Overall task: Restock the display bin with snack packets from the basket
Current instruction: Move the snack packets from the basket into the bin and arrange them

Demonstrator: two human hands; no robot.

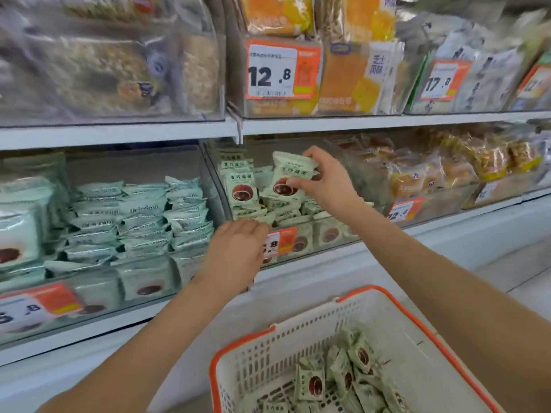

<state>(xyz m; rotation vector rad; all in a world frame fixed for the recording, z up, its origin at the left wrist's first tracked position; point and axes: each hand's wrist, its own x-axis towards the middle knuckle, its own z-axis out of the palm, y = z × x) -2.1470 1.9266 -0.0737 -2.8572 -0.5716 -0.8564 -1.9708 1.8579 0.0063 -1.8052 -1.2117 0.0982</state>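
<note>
Head view: only view; it looks forward and down over both bare forearms at shop shelving.
Right hand (325, 177): raised over the middle bin, fingers and thumb pinching one snack packet (287, 177) by its right edge.
Held packet: pale green, crinkly foil pillow with a dark round picture low on its face; it stands nearly upright, long axis vertical, top tipped slightly left.
Key relation: the packet hangs just left of the gripping fingers and directly above the pile, so I judge the drop spot lies down and a little left, beside the upright row (240, 181) of matching packets at the far left of the bin.
Display bin (337, 234): clear rigid plastic with a slanted front wall carrying an orange price tag (280, 241); roughly half filled.
Left hand (238, 245): lower and nearer, at the bin's front lip, fingers curled over the edge onto the packets there; whether it grips one I cannot tell.
Nearer hand: the right, already holding the packet.
Basket (384, 317): near, lower right; white perforated plastic with an orange rim, holding loose stock (343, 380) of the same green packets lying jumbled.
Left bin (125, 222): mint, flat-stacked packets.
Progress: partway by my reading; stock remains in the basket.
</note>
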